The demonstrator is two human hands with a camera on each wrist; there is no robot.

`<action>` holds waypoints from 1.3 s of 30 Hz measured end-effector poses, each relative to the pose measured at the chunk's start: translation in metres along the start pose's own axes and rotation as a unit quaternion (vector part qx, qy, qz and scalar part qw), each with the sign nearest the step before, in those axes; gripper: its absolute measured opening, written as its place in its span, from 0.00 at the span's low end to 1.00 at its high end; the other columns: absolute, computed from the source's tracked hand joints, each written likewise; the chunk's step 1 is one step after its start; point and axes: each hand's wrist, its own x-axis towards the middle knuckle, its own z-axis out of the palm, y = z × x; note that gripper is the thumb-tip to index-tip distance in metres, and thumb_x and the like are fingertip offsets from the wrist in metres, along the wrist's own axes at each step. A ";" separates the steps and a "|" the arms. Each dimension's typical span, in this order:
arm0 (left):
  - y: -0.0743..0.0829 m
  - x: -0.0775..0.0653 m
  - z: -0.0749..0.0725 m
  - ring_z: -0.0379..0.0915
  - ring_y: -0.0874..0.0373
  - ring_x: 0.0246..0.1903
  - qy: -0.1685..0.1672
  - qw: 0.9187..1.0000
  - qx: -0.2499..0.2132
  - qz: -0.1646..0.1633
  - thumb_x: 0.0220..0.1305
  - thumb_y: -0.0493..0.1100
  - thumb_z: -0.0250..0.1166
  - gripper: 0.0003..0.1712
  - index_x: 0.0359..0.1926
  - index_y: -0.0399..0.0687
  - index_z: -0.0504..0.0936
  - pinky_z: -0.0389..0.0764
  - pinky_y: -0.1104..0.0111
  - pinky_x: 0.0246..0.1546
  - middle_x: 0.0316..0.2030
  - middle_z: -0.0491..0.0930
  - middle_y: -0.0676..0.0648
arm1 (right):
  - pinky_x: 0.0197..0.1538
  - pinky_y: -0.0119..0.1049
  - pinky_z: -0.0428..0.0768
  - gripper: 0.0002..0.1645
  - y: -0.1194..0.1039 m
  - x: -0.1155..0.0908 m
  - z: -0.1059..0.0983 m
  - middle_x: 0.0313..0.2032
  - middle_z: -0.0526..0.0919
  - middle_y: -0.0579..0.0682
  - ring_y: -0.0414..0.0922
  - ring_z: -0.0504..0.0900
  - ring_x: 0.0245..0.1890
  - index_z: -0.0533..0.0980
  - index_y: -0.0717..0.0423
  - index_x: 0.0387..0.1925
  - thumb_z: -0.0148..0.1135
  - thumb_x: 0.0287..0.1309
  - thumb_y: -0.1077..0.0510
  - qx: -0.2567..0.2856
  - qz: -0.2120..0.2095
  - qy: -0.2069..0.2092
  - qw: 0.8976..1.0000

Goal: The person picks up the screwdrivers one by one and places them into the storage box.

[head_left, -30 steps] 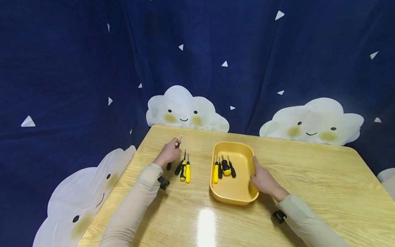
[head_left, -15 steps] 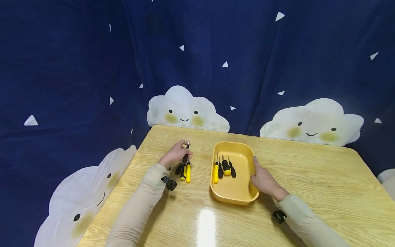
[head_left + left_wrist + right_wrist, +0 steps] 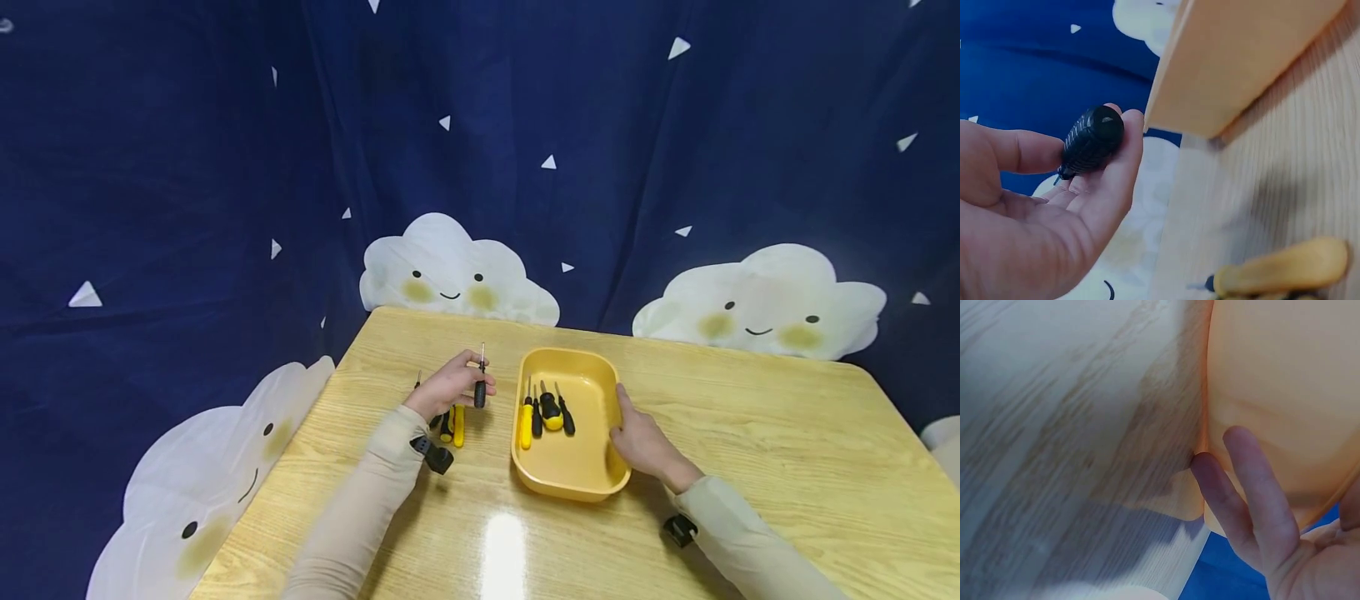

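My left hand [image 3: 450, 386] pinches a black-handled screwdriver [image 3: 480, 393] between thumb and fingers, just left of the yellow tray [image 3: 572, 492]. In the left wrist view the ridged handle [image 3: 1092, 139] points its butt end at the camera. On the tray's right side, my right hand [image 3: 647, 439] grips the wall, thumb over the rim and fingers along the outside. Inside the tray, along its left half, lie a yellow screwdriver [image 3: 527, 425], a stubby black-and-yellow one [image 3: 552, 412] and slim black ones [image 3: 567, 417]. Partly hidden under my left hand lie more screwdrivers, one yellow-handled [image 3: 459, 427].
The wooden table [image 3: 750, 433] extends right of the tray and in front of it. A dark blue curtain [image 3: 495, 108] with cloud faces hangs behind the table and along its left side.
My left hand has carried the black screwdriver rightward, across the screwdrivers on the table, to beside the tray. My right hand and the tray have stayed in place.
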 end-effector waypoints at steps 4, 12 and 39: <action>0.001 0.002 0.008 0.74 0.38 0.46 -0.009 1.000 -0.019 0.003 0.69 0.32 0.47 0.17 0.57 0.38 0.60 0.75 0.48 0.48 0.45 0.74 0.30 | 0.23 0.37 0.70 0.45 0.000 0.000 0.001 0.25 0.77 0.57 0.44 0.69 0.16 0.34 0.68 0.71 0.45 0.60 0.65 0.001 0.005 -0.003 1.000; 0.004 0.010 0.025 0.77 0.44 0.40 -0.020 0.999 -0.043 -0.003 0.67 0.31 0.49 0.20 0.59 0.34 0.59 0.75 0.48 0.48 0.45 0.74 0.29 | 0.22 0.37 0.70 0.46 0.001 0.001 0.002 0.23 0.75 0.54 0.44 0.70 0.16 0.33 0.67 0.71 0.46 0.60 0.65 -0.001 0.004 -0.004 1.000; 0.031 0.027 0.098 0.80 0.48 0.37 -0.048 0.997 -0.058 -0.009 0.67 0.31 0.51 0.18 0.57 0.36 0.62 0.79 0.52 0.42 0.42 0.78 0.32 | 0.20 0.36 0.70 0.45 -0.001 0.000 0.004 0.20 0.74 0.54 0.43 0.70 0.15 0.34 0.69 0.71 0.45 0.60 0.66 -0.002 -0.007 0.004 1.000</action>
